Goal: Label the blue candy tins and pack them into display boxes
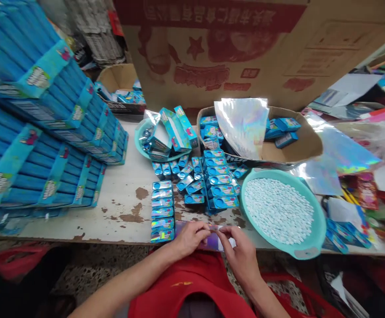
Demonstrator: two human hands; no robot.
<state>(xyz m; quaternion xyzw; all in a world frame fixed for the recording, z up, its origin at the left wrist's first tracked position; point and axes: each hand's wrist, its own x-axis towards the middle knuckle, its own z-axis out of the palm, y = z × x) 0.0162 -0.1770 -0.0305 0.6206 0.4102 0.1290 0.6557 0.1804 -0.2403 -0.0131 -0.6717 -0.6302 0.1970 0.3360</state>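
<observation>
At the table's front edge, my left hand (pixel 192 236) and my right hand (pixel 240 254) meet with fingertips pinched together. Both appear to grip a shiny purple-silver holographic sheet (pixel 214 243), which lies under and between them; fine detail at the fingertips is too small to make out. A column of small blue boxes with round windows (pixel 162 212) stands just left of my left hand. Beyond my fingers, another row of these boxes (pixel 220 179) runs away from me, with loose ones scattered beside it. To the right sits a turquoise basin (pixel 320 229) filled with small pale tablets (pixel 278 210).
Tall stacks of blue display boxes (pixel 43 154) fill the left side. A turquoise bowl (pixel 139 143) holds opened cartons. Behind stand a cardboard tray (pixel 306 148) with holographic sheets (pixel 243 126) and a large carton (pixel 225 53). Mixed packaging crowds the right.
</observation>
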